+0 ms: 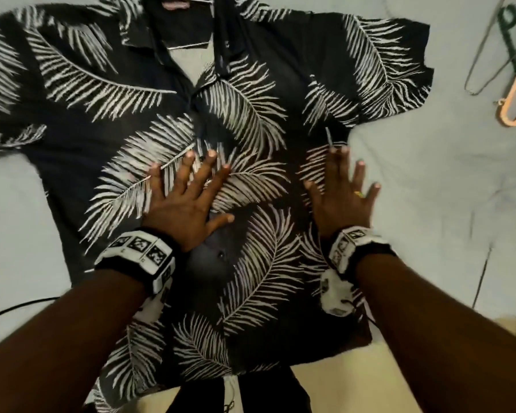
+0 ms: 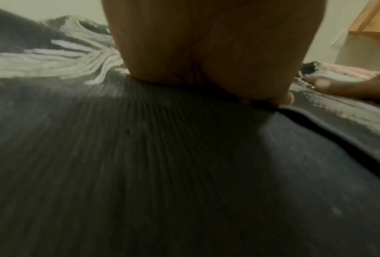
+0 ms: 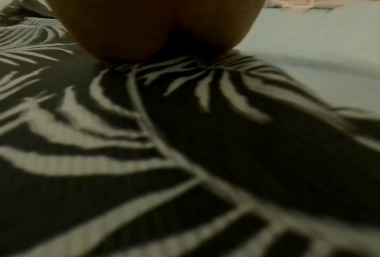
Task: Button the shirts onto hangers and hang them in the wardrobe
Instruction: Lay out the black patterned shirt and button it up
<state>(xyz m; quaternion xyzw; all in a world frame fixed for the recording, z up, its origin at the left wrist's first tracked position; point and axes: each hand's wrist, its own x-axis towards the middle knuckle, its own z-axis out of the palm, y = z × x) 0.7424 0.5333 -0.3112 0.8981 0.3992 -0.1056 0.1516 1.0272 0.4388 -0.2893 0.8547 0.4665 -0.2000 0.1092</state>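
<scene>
Both palms down flat, left hand [image 1: 181, 204] and right hand [image 1: 343, 198] with fingers spread, pressing the black leaf-print shirt [image 1: 251, 93] on the pale bedsheet [image 1: 444, 189], and a hard sweep could shift the thin wire hanger [image 1: 188, 45] inside the collar.

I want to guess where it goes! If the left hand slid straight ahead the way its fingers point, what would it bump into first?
Probably just more shirt: the left hand lies flat on it, fingers aimed up toward the open collar, where a metal hanger shows.
</scene>
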